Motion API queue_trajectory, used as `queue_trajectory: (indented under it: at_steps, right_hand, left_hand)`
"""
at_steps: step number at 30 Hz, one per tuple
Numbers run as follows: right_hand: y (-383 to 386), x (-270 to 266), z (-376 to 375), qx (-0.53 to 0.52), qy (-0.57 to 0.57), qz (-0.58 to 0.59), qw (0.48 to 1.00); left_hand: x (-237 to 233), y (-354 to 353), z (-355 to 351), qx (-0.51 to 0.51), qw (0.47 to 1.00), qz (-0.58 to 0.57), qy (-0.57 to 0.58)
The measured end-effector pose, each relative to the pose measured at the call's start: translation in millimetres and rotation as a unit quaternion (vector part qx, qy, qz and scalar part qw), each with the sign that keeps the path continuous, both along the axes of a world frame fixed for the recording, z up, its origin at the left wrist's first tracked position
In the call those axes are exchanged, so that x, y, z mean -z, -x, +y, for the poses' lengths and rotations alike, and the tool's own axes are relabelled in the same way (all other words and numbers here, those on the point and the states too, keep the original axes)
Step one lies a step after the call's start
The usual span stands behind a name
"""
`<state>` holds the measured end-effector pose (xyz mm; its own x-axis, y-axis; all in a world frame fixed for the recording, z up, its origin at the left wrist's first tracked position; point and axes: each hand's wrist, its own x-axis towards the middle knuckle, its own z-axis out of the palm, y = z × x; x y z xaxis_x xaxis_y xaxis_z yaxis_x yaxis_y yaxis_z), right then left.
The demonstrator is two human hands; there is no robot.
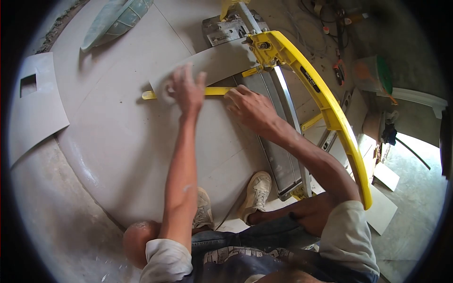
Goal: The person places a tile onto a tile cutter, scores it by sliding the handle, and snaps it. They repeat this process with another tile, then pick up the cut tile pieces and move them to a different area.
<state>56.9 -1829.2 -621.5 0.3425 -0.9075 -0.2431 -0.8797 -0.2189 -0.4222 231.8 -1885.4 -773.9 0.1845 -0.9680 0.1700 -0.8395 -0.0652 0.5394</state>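
Note:
A manual tile cutter [278, 155] with a long yellow handle [325, 101] stands on the floor in front of me. A grey tile [217, 66] lies across its far part and juts out to the left. My left hand [186, 92] is over the tile's left end with its fingers spread, slightly blurred. Below the tile, a yellow support arm [214, 91] sticks out sideways from the cutter. My right hand [252, 108] has its fingers curled at the inner end of this arm, beside the cutter bed; its fingertips are partly hidden.
A tile with a square cutout [45, 101] lies at the left. A greenish basin [115, 23] sits at the upper left. Tile offcuts [381, 207], a bucket [375, 73] and a red-and-black tool [339, 71] are on the right. My shoes [257, 193] are close to the cutter's near end.

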Motion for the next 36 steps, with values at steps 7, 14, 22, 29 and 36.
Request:
queue_trajectory:
  at_steps: [7,14,22,29,36]
  right_hand:
    - [1.4,-125.3,3.0,0.074,0.081,0.119,0.987]
    - [127.5,-171.1,85.2,0.201,0.049,0.233,0.950]
    - [121.8,-190.5,128.5,0.393,-0.114,0.195,0.892]
    - [116.8,-199.1,116.2,0.399,-0.167,0.177,0.884]
    - [134.8,-205.9,113.9,0.330,-0.221,0.155,0.904]
  left_hand:
    - [10.9,-17.0,13.6,-0.074,0.993,-0.075,-0.046]
    - [33.4,-102.7,-5.3,-0.144,0.987,0.064,-0.044]
    - [23.7,-126.1,-28.6,-0.131,0.947,0.162,-0.244]
    - [29.9,-101.7,-24.0,-0.139,0.984,-0.056,-0.097]
    - [-10.7,40.8,-28.9,0.186,0.975,-0.015,-0.119]
